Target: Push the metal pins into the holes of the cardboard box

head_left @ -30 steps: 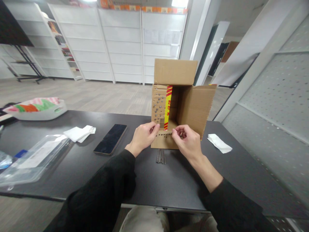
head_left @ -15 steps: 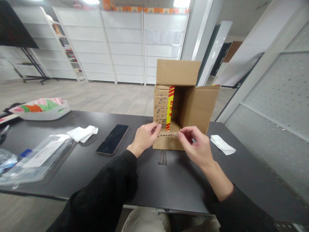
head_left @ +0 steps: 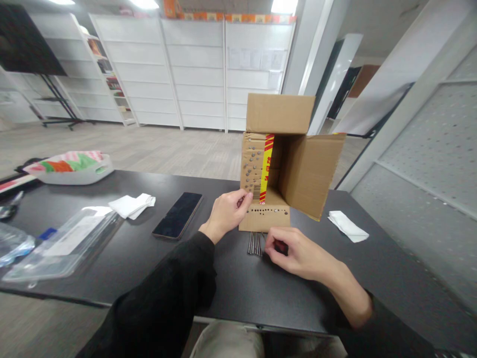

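Head cam: can't tell if the curled fingers of the left hand [head_left: 228,211] or right hand [head_left: 298,249] grip anything. Nails [head_left: 255,244] lie near-to-far on the tabletop [head_left: 231,283], just nearer than the box [head_left: 305,171]; heads unclear.

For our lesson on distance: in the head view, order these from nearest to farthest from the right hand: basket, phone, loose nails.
1. Loose nails: just left of the right hand.
2. Phone: farther left.
3. Basket: far left, toward the table back.
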A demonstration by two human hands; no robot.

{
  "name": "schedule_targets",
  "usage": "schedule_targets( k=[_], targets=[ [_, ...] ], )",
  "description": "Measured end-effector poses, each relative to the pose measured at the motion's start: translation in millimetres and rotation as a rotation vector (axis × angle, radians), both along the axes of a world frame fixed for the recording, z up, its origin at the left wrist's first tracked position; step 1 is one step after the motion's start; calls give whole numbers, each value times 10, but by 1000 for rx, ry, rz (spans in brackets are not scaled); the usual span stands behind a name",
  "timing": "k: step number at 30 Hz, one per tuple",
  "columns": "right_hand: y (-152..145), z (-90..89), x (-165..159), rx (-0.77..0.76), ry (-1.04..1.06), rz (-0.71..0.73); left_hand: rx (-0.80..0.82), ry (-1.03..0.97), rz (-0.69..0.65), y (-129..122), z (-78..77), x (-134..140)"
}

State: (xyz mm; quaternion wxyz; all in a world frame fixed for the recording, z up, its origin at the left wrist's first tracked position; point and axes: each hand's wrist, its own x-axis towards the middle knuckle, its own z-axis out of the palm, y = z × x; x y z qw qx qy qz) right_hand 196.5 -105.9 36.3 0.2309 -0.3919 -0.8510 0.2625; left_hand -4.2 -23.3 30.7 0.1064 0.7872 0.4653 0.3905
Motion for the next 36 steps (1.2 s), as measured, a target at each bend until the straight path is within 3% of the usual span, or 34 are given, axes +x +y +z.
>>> schedule_targets(
  k=[18, 36],
  targets=[
    [15, -76, -88, -159, -125, 50, -11, -9, -2, 1, -16, 7],
    [-10, -68, -117, -99, -157, 13, -4, -3, -4, -3, -9, 15]
  ],
)
